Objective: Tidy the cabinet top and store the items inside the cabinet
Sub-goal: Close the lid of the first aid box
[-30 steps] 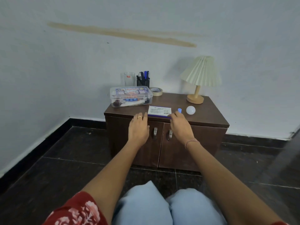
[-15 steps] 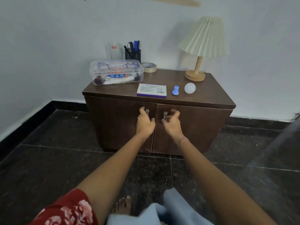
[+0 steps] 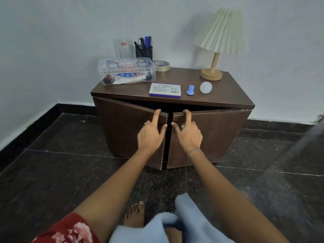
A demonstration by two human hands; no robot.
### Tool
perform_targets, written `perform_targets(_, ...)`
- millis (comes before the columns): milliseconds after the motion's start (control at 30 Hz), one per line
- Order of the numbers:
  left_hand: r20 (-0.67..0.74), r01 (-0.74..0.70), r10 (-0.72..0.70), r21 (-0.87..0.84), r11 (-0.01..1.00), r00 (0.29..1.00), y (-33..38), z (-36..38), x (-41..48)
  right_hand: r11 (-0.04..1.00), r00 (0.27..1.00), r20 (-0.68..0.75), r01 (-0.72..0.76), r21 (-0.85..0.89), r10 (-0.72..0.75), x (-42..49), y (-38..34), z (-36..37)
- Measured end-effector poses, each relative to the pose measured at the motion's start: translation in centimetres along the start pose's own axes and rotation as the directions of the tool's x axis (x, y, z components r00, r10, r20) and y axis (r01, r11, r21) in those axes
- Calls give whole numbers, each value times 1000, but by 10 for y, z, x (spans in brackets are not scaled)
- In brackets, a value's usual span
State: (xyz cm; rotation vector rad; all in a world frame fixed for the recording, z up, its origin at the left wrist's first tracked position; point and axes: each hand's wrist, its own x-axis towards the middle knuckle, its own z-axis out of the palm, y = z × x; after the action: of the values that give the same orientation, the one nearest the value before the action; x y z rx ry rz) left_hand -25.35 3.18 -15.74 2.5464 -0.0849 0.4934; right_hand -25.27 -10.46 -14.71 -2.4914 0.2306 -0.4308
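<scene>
Cabinet [image 3: 219, 97] stands low and dark brown against the white wall. From my remote seat I see both doors ajar, their free edges angled out toward the camera with a dark gap between them. The left hand [image 3: 150, 135] grips the left door [image 3: 122, 134] near its upper inner corner, with the index fingertip hooked over the top edge, the thumb at the free edge and the other fingers bent against the face. The right hand [image 3: 188, 135] holds the right door [image 3: 220, 135] the same way, index finger over the top edge and thumb stretched toward the free edge. A glint of the metal handle [image 3: 182, 126] shows under it, and I think the lower fingers curl round it, though the hand covers most of it. On the cabinet top, a clear plastic box [image 3: 127, 71] with coloured bits inside sits at the left end. Behind it along the back edge stand a drinking glass [image 3: 124, 47] and a black pen holder [image 3: 144, 50], with a tape roll [image 3: 162, 66] just right of the box. Near the front edge, about midway, lies a flat white-and-purple carton [image 3: 165, 89]. A small blue plug [image 3: 190, 89] sits just beside it, and a white ball [image 3: 206, 87] is next along. A lamp [image 3: 221, 32] with a pleated shade occupies the back right corner. The cabinet's inside is too dark for me to read.
</scene>
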Motion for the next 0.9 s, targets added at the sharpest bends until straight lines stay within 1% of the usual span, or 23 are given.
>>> perform_targets(67,-4,23,-23,76,997,1000,2,-3,-3,978,995,-91,33,-205,-52,2,-3,-8)
perform_targets(100,-21,30,-27,142,989,999,3,-6,-3,961,987,-130,53,-272,-91,4,-6,-12)
perform_targets(167,-94,15,12,277,961,995,5,-13,-2,929,971,-171,94,-359,-165,6,-11,-18)
perform_targets(233,-165,-39,102,347,937,981,9,-21,-1,910,964,-184,104,-401,-191,6,-15,-23)
perform_targets(300,-192,-75,155,371,926,969,14,-29,-1,909,967,-187,85,-408,-174,5,-19,-27)
perform_targets(367,-204,-61,148,378,924,968,18,-37,-3,924,976,-168,63,-376,-135,1,-23,-32)
perform_targets(433,-183,-28,103,370,929,978,18,-45,-9,937,989,-120,44,-346,-91,-6,-27,-35)
perform_targets(500,-127,-16,67,368,930,990,15,-50,-18,946,997,-58,23,-323,-44,-16,-29,-37)
perform_targets(600,-68,21,3,355,934,998,16,-57,-31,967,998,26,-44,-249,52,-33,-26,-42)
perform_targets(667,-47,89,-78,302,949,996,18,-63,-35,969,990,74,-101,-226,120,-41,-24,-49)
perform_targets(733,15,142,-151,255,956,988,18,-68,-37,962,979,103,-148,-231,175,-46,-25,-58)
perform_targets(800,81,164,-192,270,949,978,17,-73,-37,956,969,131,-176,-237,211,-48,-25,-65)
perform_targets(900,134,189,-235,289,939,963,14,-83,-45,943,950,162,-225,-245,268,-51,-25,-73)
